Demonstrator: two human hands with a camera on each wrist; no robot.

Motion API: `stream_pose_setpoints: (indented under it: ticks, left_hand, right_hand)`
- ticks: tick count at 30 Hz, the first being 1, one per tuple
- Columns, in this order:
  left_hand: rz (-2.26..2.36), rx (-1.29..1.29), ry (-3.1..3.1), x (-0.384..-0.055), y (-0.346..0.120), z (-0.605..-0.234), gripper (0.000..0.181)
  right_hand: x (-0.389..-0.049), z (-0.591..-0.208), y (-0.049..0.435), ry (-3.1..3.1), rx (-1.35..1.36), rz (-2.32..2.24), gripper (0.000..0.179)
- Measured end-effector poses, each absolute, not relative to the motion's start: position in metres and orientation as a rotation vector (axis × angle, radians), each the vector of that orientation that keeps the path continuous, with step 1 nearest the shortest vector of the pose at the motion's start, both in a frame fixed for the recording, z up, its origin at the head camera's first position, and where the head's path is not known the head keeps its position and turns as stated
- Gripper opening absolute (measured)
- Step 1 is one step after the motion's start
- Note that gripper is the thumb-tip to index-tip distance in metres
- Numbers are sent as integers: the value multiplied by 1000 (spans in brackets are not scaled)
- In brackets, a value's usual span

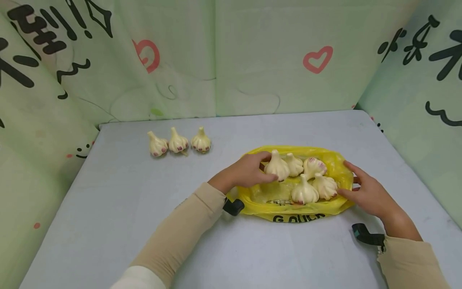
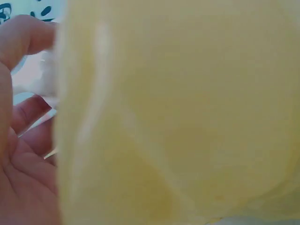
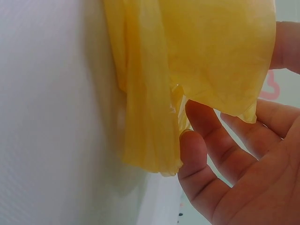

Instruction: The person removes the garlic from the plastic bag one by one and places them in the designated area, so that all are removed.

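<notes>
A yellow plastic bag (image 1: 260,205) lies spread on the table with its mouth rolled wide, and several whitish garlic bulbs (image 1: 304,192) are inside. My left hand (image 1: 249,170) reaches over the bag's left rim and grips one garlic bulb (image 1: 276,167) between thumb and fingers. In the left wrist view the bag's wall (image 2: 178,103) covers most of that hand (image 2: 28,154). At the bag's right end, my right hand (image 1: 371,194) holds the rim, its thumb side over the edge. The right wrist view shows fingers (image 3: 220,145) at the bag's folded edge (image 3: 152,117).
Three garlic bulbs (image 1: 178,141) stand in a row at the table's back left. The white table (image 1: 119,200) is bounded by pale green printed curtains (image 1: 260,52) behind and at both sides. Black wrist cameras (image 1: 234,206) sit at both sleeves.
</notes>
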State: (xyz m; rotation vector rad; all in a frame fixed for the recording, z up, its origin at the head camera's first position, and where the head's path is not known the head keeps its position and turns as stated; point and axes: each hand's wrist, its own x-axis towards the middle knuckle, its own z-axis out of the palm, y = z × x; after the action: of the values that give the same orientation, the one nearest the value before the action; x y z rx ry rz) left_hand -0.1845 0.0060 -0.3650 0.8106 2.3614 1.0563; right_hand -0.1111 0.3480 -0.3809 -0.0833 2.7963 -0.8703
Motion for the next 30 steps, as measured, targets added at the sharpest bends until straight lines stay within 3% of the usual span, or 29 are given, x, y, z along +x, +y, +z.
stream_pose_setpoints:
  ticks: [8, 17, 30]
  left_hand:
    - [1323, 720, 2200, -186, -5, -358, 65]
    - [1540, 676, 2091, -191, -18, -352, 49]
    - [1637, 587, 2123, -193, -41, -345, 66]
  right_hand:
    - [-113, -382, 350, 2797, -81, -867, 90]
    - [-114, -382, 349, 2799, -88, -866, 91]
    - [-112, -381, 349, 2795, -93, -873, 90]
